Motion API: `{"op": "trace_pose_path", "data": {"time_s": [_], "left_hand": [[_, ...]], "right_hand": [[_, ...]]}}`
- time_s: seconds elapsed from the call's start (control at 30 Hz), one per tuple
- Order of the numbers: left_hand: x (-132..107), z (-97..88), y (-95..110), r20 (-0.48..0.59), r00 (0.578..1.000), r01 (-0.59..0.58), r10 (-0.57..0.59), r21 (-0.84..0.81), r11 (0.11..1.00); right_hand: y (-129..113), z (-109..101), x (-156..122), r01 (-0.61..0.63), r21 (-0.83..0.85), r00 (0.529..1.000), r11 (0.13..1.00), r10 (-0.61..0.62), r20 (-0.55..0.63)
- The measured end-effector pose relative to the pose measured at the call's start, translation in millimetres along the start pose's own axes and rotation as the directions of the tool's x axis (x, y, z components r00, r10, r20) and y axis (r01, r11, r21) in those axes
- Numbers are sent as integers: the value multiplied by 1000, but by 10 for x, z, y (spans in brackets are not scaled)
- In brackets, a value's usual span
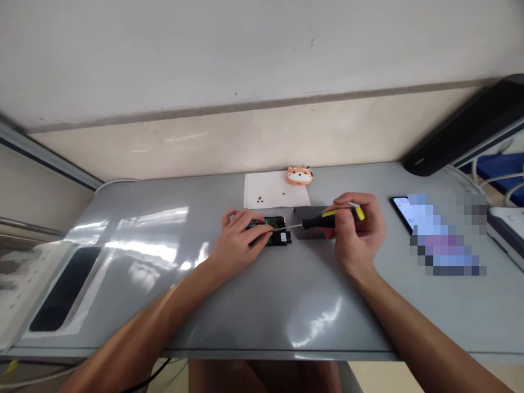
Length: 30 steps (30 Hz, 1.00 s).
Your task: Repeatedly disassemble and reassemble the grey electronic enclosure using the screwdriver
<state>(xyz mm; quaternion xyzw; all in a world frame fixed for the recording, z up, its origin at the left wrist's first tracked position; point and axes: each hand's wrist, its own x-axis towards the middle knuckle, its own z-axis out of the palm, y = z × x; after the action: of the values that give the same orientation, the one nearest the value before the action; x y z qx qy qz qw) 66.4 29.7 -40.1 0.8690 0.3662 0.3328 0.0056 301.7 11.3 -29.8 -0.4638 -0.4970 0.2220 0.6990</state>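
Observation:
My left hand (240, 238) rests on a small black device with a green circuit board (277, 230) in the middle of the grey desk (254, 295), fingers closed over its left side. My right hand (357, 229) grips a black and yellow screwdriver (332, 217). The thin metal shaft points left and its tip touches the device's right part.
Behind the device lies a white sheet of paper (275, 189) with a few small black screws (259, 200) and an orange animal-shaped toy (299, 175). A dark flat cover (308, 214) lies under the screwdriver. A phone (403, 212) sits at right, a long black object (466, 131) at far right.

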Motion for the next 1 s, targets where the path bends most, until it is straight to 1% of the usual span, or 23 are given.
{"op": "trace_pose_path", "data": {"time_s": [0.1,0.17,0.27,0.37,0.47,0.57,0.63,0.73,1.0], "left_hand": [[-12,39,11,-15,999,-39,38,-46,998],[-16,53,8,12,1000,-23,24,-71,997],[-19,44,-12,106,992,75,-68,-64,995],[-19,23,-40,221,964,160,-148,-40,986],[-16,18,-60,329,931,185,-157,-56,981],[-3,19,-62,397,902,214,-171,-67,975],[10,13,-57,410,895,224,-177,-70,972],[25,-1,-50,411,895,224,-173,-81,971],[29,3,-50,412,890,249,-195,-81,965]], "right_hand": [[21,16,-46,21,13,1000,1000,-21,19],[15,33,-74,21,16,998,1000,-22,54],[2,47,-92,53,-18,997,998,-52,49],[3,36,-80,69,-73,998,995,-69,3],[11,16,-64,54,-114,999,992,-54,5],[10,5,-64,58,-134,998,989,-53,41],[6,3,-71,76,-138,996,988,-68,64],[0,2,-78,94,-157,993,983,-81,84],[-8,3,-63,79,-188,993,979,-61,103]]}}
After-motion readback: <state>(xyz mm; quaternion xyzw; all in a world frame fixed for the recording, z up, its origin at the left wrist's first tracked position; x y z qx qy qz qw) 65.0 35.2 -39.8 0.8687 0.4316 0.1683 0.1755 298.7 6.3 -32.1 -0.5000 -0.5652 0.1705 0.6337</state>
